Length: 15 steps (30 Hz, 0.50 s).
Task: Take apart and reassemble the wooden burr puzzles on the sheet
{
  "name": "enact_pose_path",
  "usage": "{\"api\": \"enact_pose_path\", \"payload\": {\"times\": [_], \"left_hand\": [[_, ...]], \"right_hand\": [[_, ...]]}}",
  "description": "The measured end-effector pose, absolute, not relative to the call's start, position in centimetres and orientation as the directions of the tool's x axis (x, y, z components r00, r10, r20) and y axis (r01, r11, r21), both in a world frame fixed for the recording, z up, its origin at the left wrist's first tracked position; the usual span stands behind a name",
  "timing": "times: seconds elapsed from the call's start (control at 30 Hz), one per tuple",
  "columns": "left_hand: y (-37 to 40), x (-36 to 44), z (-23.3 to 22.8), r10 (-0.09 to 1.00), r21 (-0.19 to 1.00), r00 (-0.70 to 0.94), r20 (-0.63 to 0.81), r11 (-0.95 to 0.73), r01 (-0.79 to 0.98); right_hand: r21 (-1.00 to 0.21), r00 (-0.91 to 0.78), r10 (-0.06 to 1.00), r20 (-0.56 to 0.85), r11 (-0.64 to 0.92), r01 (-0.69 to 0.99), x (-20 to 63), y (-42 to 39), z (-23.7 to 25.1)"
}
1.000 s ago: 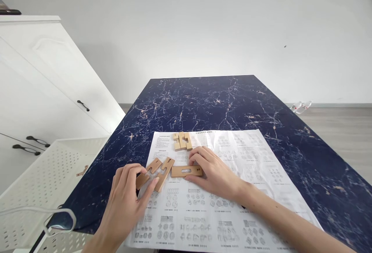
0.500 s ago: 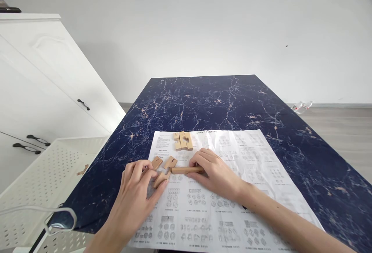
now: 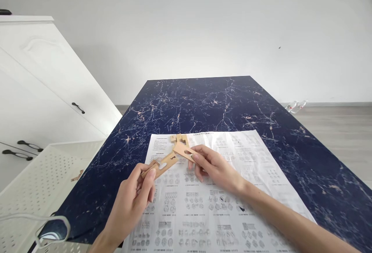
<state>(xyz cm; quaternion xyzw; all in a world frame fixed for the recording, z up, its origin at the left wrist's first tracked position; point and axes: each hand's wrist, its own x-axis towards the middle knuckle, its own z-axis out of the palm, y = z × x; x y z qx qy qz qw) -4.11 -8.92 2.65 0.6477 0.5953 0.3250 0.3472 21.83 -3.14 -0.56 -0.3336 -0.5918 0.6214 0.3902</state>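
My left hand (image 3: 130, 198) is closed, its thumb and fingers pinching a flat wooden puzzle piece (image 3: 171, 161) with a cut-out and a dark mark at its far end. A second wooden puzzle piece (image 3: 180, 149), also with a rounded cut-out, is gripped by my right hand (image 3: 213, 166). The two pieces' ends meet or overlap; whether they touch I cannot tell. Just beyond them, a few notched wooden blocks (image 3: 179, 138) stand side by side, partly hidden by the right piece. Another bit of wood shows by my left fingertips, mostly covered.
A large creased instruction sheet (image 3: 232, 175) with printed diagrams lies on the dark blue marbled table (image 3: 197, 102). To the left are a white perforated surface (image 3: 37, 179) with a small wooden piece (image 3: 77, 175), a white cable (image 3: 65, 222) and a white cabinet (image 3: 43, 82). Bottles (image 3: 296, 106) stand beyond the table's right edge.
Both hands have lifted from the sheet, each now holding up a cut-out piece. The pieces that lay flat between the hands are raised and angled together. The view has shifted slightly.
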Motion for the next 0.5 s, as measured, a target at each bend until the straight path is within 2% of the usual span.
{"api": "enact_pose_path", "payload": {"times": [0.13,0.23,0.37,0.5], "left_hand": [[-7.8,-2.3,3.0,0.983,0.902,0.157,-0.098,0.021,0.431],[-6.7,-0.9,3.3,0.978,0.919,0.188,-0.095,0.014,0.395],[-5.2,0.9,3.5,0.982,0.938,0.183,-0.05,-0.017,0.347],[-3.9,2.6,3.7,0.982,0.921,0.186,0.013,-0.085,0.379]], "right_hand": [[-0.992,-0.494,0.863,0.109,0.064,-0.108,21.9,-3.0,-0.6],[-0.989,-0.445,0.883,0.15,0.137,-0.061,22.1,-3.2,-0.5],[-0.961,-0.25,0.935,0.252,0.273,0.05,22.1,-3.3,-0.7],[-0.934,-0.055,0.95,0.306,0.311,0.178,22.1,-3.3,-1.3]]}}
